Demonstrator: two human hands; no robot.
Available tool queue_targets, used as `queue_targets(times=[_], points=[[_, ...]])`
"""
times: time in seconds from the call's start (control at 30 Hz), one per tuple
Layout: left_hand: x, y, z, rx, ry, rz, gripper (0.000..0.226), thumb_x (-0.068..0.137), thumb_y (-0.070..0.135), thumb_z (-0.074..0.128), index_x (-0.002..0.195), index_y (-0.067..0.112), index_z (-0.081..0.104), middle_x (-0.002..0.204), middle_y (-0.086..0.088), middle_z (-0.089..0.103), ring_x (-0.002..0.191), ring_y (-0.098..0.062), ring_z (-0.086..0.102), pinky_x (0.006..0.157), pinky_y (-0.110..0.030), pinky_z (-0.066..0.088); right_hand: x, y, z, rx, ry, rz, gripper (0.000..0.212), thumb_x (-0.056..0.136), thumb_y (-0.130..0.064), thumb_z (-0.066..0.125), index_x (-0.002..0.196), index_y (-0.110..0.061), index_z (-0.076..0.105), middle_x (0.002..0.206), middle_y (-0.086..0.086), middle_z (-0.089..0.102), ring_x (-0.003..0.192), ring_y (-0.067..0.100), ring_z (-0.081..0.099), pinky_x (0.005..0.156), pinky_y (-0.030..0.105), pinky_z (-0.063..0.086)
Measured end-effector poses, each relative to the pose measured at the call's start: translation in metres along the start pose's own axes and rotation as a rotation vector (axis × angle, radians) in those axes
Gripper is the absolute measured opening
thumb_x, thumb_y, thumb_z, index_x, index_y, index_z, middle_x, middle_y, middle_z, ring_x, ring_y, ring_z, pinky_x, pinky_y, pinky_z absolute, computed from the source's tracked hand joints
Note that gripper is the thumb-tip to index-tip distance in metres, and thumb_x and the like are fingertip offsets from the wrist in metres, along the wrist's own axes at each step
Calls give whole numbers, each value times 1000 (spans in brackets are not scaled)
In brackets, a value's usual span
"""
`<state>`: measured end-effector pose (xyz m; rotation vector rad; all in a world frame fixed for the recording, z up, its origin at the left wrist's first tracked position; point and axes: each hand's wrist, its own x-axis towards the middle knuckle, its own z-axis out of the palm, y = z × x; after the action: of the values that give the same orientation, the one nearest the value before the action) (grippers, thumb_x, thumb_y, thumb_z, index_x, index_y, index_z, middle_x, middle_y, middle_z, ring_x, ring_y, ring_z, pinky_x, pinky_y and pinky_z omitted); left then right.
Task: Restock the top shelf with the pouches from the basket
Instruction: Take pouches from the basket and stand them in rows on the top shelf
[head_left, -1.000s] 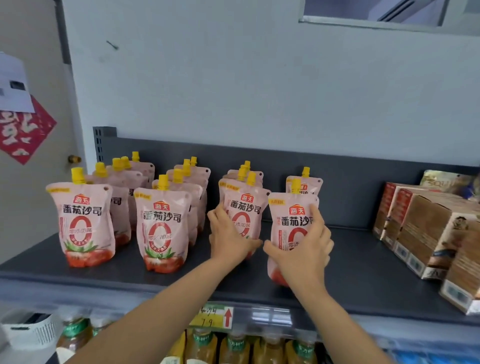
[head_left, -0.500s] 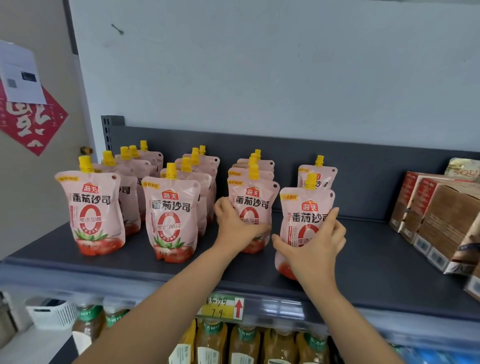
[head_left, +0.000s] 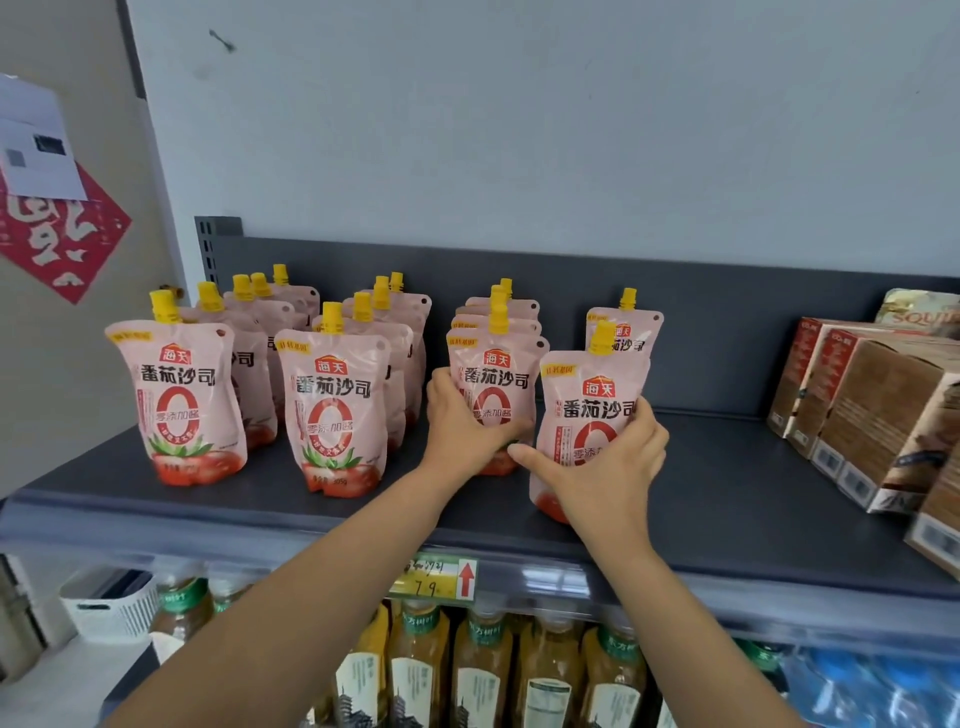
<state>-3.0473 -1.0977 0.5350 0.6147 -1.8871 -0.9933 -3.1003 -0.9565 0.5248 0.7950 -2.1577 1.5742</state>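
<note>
Pink spouted pouches with yellow caps stand in rows on the dark grey top shelf (head_left: 727, 483). My left hand (head_left: 467, 426) grips the lower left side of the front pouch of the third row (head_left: 496, 374). My right hand (head_left: 608, 467) wraps the lower part of the front pouch of the fourth row (head_left: 592, 395), which stands slightly tilted near the shelf's front. One more pouch (head_left: 626, 327) stands behind it. Two full rows stand further left, fronted by a pouch (head_left: 179, 400) and another pouch (head_left: 335, 415). The basket (head_left: 111, 605) is at the lower left, white, its contents hidden.
Brown cartons (head_left: 872, 415) fill the shelf's right end, with bare shelf between them and the pouches. Below the shelf edge hangs a price tag (head_left: 436, 577) above a row of bottled drinks (head_left: 483, 670). A red paper decoration (head_left: 57, 234) hangs on the left wall.
Both hands kept hold of their pouches. The view has dropped and moved closer. The right-hand pouch sits slightly nearer the third row's front pouch.
</note>
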Motion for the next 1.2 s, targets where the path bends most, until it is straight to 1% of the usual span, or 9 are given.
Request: queue_targets(times=[0.2, 0.3, 0.5, 0.7, 0.87, 0.97, 1.07, 1.13, 1.2], points=[[-5, 8, -5, -35, -59, -22, 86, 54, 33, 90, 114, 21, 30, 120, -2, 40, 114, -20, 46, 93, -36, 46, -4, -4, -3, 132, -24, 51, 125, 46, -73, 77, 143, -14, 24, 135, 3, 38, 128, 20, 37, 104, 41, 43], [-6, 12, -13, -155, -137, -76, 90, 53, 40, 86, 121, 24, 29, 125, -1, 48, 114, -16, 53, 93, -34, 49, -4, -6, -6, 186, -34, 92, 114, 50, -82, 66, 136, -16, 30, 128, 1, 46, 121, 20, 48, 94, 46, 52], [-7, 10, -35, -199, -195, -223, 70, 83, 15, 70, 141, 18, 31, 130, 2, 52, 115, -17, 54, 92, -29, 45, -3, -10, -7, 183, -11, 106, 95, 52, -75, 67, 122, -18, 37, 110, -5, 54, 107, 19, 58, 81, 38, 55], [-11, 18, -38, -217, -261, -278, 50, 86, 1, 53, 132, 18, 45, 124, -4, 59, 109, -17, 56, 77, -21, 46, -8, -15, -10, 93, -42, 60, 77, 59, -78, 57, 108, -25, 32, 96, -8, 57, 91, 20, 64, 73, 41, 55], [-11, 15, -50, -184, -242, -304, 76, 84, 6, 56, 151, 17, 21, 147, -4, 41, 133, -20, 39, 100, -29, 36, -10, -17, -11, 44, -71, 1, 63, 71, -71, 53, 106, -24, 32, 93, -6, 57, 88, 22, 64, 73, 42, 54], [-16, 19, -55, -198, -245, -296, 75, 86, 9, 54, 152, 18, 19, 151, -6, 34, 137, -21, 33, 107, -32, 31, -9, -15, -10, 97, -107, -5, 60, 72, -72, 50, 106, -26, 34, 98, -6, 62, 91, 20, 65, 76, 46, 56], [-28, 21, -58, -195, -193, -192, 62, 92, 8, 47, 149, 17, 26, 151, -3, 34, 136, -16, 33, 101, -23, 31, -8, -15, -10, 157, -152, -33, 50, 80, -61, 57, 109, -25, 38, 105, -8, 61, 95, 13, 63, 77, 38, 56], [-37, 20, -60, -190, -184, -111, 50, 92, 4, 43, 139, 18, 37, 142, 0, 44, 121, -7, 45, 90, -14, 37, -7, -18, -9, 177, -185, -61, 43, 84, -52, 61, 108, -23, 39, 104, -12, 57, 93, 7, 60, 73, 28, 53], [-44, 18, -61, -192, -238, -74, 45, 91, 2, 46, 133, 18, 44, 132, 1, 53, 112, -4, 51, 90, -20, 46, -8, -23, -4, 187, -217, -87, 39, 86, -46, 63, 106, -22, 39, 100, -15, 53, 90, 2, 59, 69, 21, 50]])
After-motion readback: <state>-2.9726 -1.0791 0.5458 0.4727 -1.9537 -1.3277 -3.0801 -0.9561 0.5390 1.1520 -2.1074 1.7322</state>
